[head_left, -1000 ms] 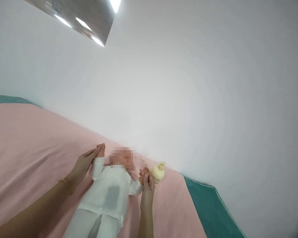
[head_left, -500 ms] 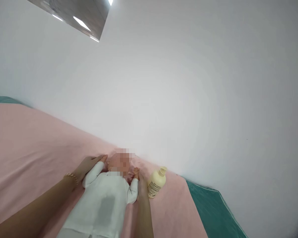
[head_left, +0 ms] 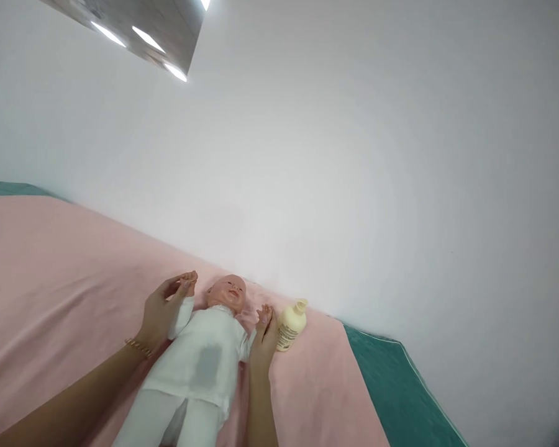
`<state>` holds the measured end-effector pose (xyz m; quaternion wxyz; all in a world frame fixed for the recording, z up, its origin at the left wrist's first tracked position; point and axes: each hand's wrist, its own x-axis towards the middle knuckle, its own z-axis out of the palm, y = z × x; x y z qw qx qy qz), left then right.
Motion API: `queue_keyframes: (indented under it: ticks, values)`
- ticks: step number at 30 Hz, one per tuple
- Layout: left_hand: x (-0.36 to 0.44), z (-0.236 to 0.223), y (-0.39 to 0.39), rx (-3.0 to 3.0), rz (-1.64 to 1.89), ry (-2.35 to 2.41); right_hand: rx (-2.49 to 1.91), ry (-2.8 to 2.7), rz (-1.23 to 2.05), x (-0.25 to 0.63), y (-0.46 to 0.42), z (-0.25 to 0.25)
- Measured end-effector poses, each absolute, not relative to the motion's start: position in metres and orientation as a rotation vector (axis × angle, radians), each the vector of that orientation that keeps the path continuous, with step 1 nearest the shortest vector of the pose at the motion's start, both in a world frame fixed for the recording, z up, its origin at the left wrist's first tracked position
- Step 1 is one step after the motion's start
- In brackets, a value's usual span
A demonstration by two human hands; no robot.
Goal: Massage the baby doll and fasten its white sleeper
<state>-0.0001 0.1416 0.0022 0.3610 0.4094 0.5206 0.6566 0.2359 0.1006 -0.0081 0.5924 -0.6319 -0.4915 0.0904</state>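
A baby doll (head_left: 200,363) in white clothes lies on its back on a pink sheet (head_left: 51,279), head toward the wall. My left hand (head_left: 161,310) is closed around the doll's raised arm near its small hand. My right hand (head_left: 263,338) grips the doll's other arm at the wrist, with the doll's fingers showing above mine. A gold bracelet sits on my left wrist. A cream lotion bottle (head_left: 289,324) lies just right of my right hand.
A white wall (head_left: 330,155) rises directly behind the doll's head. A teal mattress edge (head_left: 391,391) shows to the right of the pink sheet. A ceiling panel with lights (head_left: 135,25) is at the top left.
Half a second ago the doll's arms were folded in near its head; now both my hands have drawn them outward and up again, as they were a second ago.
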Motion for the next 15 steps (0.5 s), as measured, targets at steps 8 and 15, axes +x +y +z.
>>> queue_keyframes:
  ticks: [8,15]
  values:
    - [-0.04,-0.012,0.063,1.244,1.623,1.71,-1.481,-1.127,0.218,0.216,0.027,-0.024]
    - [-0.068,-0.028,-0.001,1.287,1.272,1.81,-1.508,-1.112,0.276,0.207,-0.05,-0.048]
